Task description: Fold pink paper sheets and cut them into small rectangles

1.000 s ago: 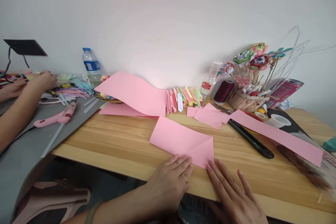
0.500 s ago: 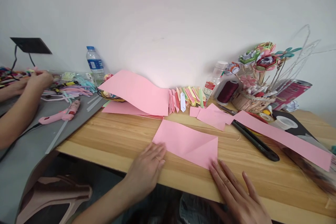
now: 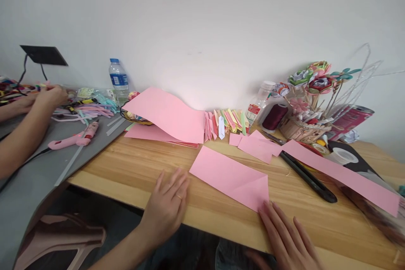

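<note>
A pink sheet of paper (image 3: 226, 175) lies on the wooden table, with a diagonal crease at its right end. My right hand (image 3: 289, 236) rests with its fingertips at the sheet's lower right corner, fingers stretched out. To the left of the sheet, apart from it, my left hand (image 3: 167, 202) lies on the wood with its fingers extended and nothing in them. Behind the sheet are smaller pink paper pieces (image 3: 257, 147) and a stack of large pink sheets (image 3: 167, 112), the top one curling upward.
A black utility knife (image 3: 308, 177) and a long pink strip (image 3: 344, 177) lie at right. Behind them stands a basket of paper flowers (image 3: 305, 130). At left, a pink glue gun (image 3: 76, 140) lies on a grey table, near another person's arms (image 3: 31, 130). A water bottle (image 3: 118, 80) stands behind.
My left hand has come off the paper's left edge and moved left onto the bare wood. The sheet has turned slightly clockwise, my right fingertips still at its corner. The view has shifted slightly.
</note>
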The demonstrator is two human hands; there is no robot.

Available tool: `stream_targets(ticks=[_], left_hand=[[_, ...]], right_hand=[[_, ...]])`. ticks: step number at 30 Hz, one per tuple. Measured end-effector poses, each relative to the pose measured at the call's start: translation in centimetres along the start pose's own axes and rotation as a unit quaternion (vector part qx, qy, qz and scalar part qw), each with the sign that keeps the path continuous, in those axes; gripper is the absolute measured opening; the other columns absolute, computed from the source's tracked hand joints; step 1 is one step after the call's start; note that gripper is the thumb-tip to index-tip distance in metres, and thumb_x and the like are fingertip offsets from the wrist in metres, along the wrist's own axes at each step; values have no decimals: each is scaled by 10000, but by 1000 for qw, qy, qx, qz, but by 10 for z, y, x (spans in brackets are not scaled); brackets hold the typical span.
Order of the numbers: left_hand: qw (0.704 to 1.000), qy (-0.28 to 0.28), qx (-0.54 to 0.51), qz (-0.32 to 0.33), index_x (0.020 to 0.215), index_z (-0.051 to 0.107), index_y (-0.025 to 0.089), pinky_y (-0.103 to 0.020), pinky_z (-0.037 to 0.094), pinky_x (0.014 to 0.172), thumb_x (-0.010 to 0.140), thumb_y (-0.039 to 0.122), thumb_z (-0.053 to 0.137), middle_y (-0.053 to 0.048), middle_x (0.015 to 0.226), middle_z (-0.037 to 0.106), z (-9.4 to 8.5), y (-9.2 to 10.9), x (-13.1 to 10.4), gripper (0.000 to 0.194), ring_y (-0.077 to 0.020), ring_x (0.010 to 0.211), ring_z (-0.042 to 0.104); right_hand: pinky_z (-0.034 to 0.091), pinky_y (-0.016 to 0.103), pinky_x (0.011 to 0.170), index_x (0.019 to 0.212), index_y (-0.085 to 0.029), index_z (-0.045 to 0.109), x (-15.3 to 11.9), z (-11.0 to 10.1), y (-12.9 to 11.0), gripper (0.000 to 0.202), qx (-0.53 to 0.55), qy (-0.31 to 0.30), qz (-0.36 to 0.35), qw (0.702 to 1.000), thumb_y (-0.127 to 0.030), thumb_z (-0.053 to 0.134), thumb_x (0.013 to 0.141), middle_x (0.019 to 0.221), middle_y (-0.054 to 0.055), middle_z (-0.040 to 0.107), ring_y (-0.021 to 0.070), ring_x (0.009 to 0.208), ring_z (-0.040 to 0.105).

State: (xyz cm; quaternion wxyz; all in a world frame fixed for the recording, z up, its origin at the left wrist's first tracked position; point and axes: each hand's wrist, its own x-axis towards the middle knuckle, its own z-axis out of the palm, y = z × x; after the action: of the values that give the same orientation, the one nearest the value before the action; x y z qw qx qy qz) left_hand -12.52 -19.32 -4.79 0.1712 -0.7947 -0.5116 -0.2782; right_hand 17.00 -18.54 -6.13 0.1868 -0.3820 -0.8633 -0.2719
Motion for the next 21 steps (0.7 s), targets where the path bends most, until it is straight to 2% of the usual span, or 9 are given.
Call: stream_targets(ticks=[4,6,8,10,13,17,21], left_hand=[[986,-81,-51,135,1230,482,67,-356,311,1029,892,147,345,-100,1311,485,-5,22,23,373,-217,1277,356],[977,-129,-43,166,1294,414,71,-356,318,1027,926,252,318,-94,1369,412,1,37,34,421,-222,1286,339],[971,-150,-27,183,1311,388,56,-345,323,1022,940,338,282,-110,1383,386,11,47,39,478,-227,1276,356],[975,-139,-4,172,1277,434,43,-326,325,1017,940,364,281,-126,1350,429,21,50,37,490,-230,1253,390],[986,-115,36,112,1214,501,27,-333,336,1008,935,301,307,-154,1292,487,28,36,25,437,-244,1224,430],[990,-120,57,55,1189,529,47,-352,401,960,933,236,284,-145,1261,520,20,8,14,401,-228,1183,480],[994,-97,42,31,1185,538,85,-353,431,944,919,220,301,-111,1261,530,17,2,11,381,-205,1172,493]], right_hand=[[199,409,1049,1396,-21,230,16,-1,-6,862,19,21,-20,999,-579,468,784,1230,176,545,268,1097,525],[211,388,1041,1380,-35,273,26,0,-10,831,35,13,-50,998,-585,462,785,1255,160,529,254,1145,491],[250,368,1015,1347,-60,346,34,3,-13,773,43,2,-79,996,-584,455,789,1276,140,516,243,1182,459],[286,350,986,1305,-69,409,37,5,-15,713,40,-2,-91,995,-569,453,797,1287,132,506,229,1195,448],[309,330,967,1276,-71,447,35,5,-15,634,32,-7,-87,996,-498,478,808,1312,122,481,210,1202,442],[324,312,964,1301,-91,423,28,0,-13,597,32,-5,-69,997,-435,486,818,1311,93,488,190,1183,463],[370,314,908,1339,-82,370,13,-2,-6,647,27,9,-41,999,-451,486,820,1240,104,557,207,1086,542]])
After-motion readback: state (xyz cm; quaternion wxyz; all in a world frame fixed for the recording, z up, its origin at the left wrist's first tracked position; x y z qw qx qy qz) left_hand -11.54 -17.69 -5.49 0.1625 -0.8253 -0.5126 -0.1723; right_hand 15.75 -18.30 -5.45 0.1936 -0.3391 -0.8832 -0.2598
